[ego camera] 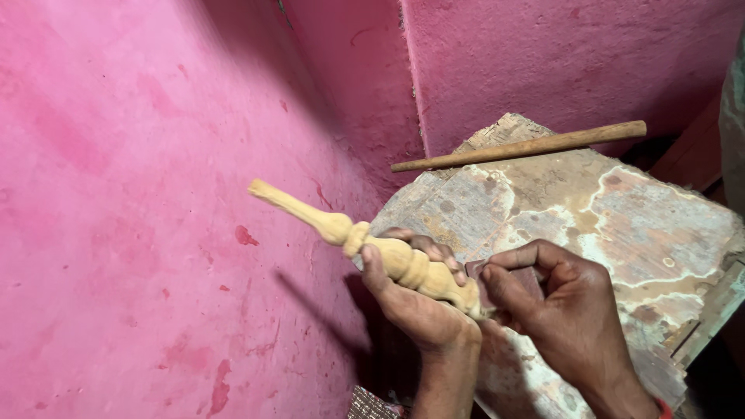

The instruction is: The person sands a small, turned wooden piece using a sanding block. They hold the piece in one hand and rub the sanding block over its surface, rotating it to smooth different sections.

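- The left hand [415, 299] has its fingers wrapped around a turned wooden spindle [365, 244], whose thin end points toward 10 o'clock, up against the pink wall [140, 194].
- The right hand [555, 299] is curled tight, its fingers pinching a small dark piece [508, 281] pressed at the spindle's lower end; what that piece is cannot be told.
- Under both hands lies a worn, stained bench [621, 217].
- At 1 o'clock from the hands, a plain wooden stick [520, 146] rests across the bench's far edge.
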